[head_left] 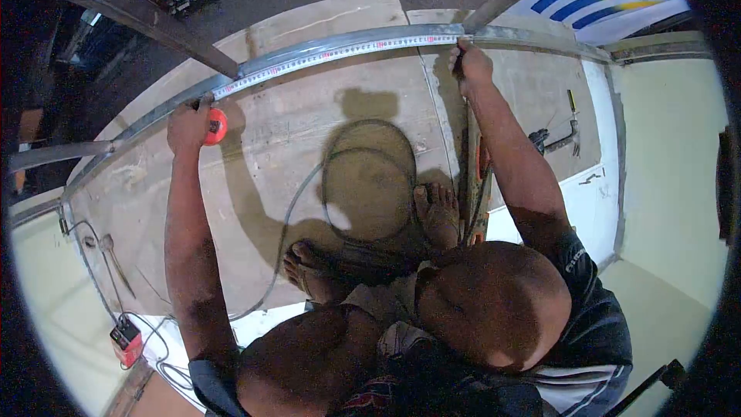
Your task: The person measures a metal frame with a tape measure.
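My left hand [187, 130] is closed around a red-orange tape measure [218, 128] at the left of the head view. Its white blade [332, 54] is pulled out along a grey metal bar [363, 36] and shows rows of numbers. At the far end of the blade, my right hand [476, 69] pinches it beside the foot of a slanted metal post [502, 1]. Something dark by those fingers cannot be made out. Another metal post [177, 35] meets the bar between my hands.
Plywood sheets [270, 127] lie under my bare feet, with a looped cable [324, 162] on them. To the right are a hammer-like tool [571, 135] and an orange spirit level [480, 212], partly hidden. A red box with cables [126, 340] stands lower left.
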The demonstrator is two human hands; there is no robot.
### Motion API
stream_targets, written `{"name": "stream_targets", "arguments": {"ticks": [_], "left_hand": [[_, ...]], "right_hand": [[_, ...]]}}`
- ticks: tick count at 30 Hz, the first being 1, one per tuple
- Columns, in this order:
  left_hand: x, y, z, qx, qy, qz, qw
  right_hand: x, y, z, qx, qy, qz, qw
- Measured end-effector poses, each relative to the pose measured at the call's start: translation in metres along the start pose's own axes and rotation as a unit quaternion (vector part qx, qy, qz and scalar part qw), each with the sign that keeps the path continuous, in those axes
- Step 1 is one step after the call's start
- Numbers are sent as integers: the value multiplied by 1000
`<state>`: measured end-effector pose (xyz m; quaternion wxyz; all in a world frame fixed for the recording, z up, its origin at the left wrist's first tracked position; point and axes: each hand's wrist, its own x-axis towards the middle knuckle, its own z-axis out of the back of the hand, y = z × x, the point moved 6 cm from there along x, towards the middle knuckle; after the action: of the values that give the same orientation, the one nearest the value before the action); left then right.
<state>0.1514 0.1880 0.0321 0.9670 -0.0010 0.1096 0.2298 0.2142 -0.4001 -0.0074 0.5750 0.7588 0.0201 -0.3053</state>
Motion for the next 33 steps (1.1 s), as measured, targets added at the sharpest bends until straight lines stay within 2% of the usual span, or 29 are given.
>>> {"name": "stream_targets", "arguments": {"ticks": [2,4,6,7,9,11,13,17,19,22,26,28,31,33], "left_hand": [[4,4,-6,30,8,3,1000],[-11,-5,11,-5,-8,19,1000],[-9,-5,10,-7,-6,19,1000],[-7,-5,9,-10,-4,19,1000],[-7,-4,8,5,-5,30,1000],[-8,-3,10,21,-7,41,999],[-9,-7,12,-22,9,7,1000],[-6,-4,8,7,-25,6,1000],[-18,-14,23,-55,-29,-20,998],[-4,-4,8,12,-50,-22,998],[7,5,-6,7,-43,-27,999],[10,5,-11,27,-47,-71,996],[-7,-3,2,5,-60,-47,997],[-15,-7,7,-16,-45,-52,997]], "right_hand": [[-6,1,-2,11,-7,-3,1000],[0,-2,3,21,-12,-7,1000],[13,-4,5,-63,12,23,998],[12,-4,5,-63,13,23,998],[2,-2,1,19,19,-14,1000],[-13,5,-5,14,2,-9,1000],[-9,3,-1,9,-16,-3,1000],[12,-6,7,19,-1,-5,1000],[8,-4,5,15,-8,-7,1000],[2,1,4,-23,-5,-2,1000],[3,-2,5,7,5,6,1000],[5,1,8,11,0,18,1000],[8,2,17,-39,-32,14,999],[5,1,21,46,-49,20,998]]}}
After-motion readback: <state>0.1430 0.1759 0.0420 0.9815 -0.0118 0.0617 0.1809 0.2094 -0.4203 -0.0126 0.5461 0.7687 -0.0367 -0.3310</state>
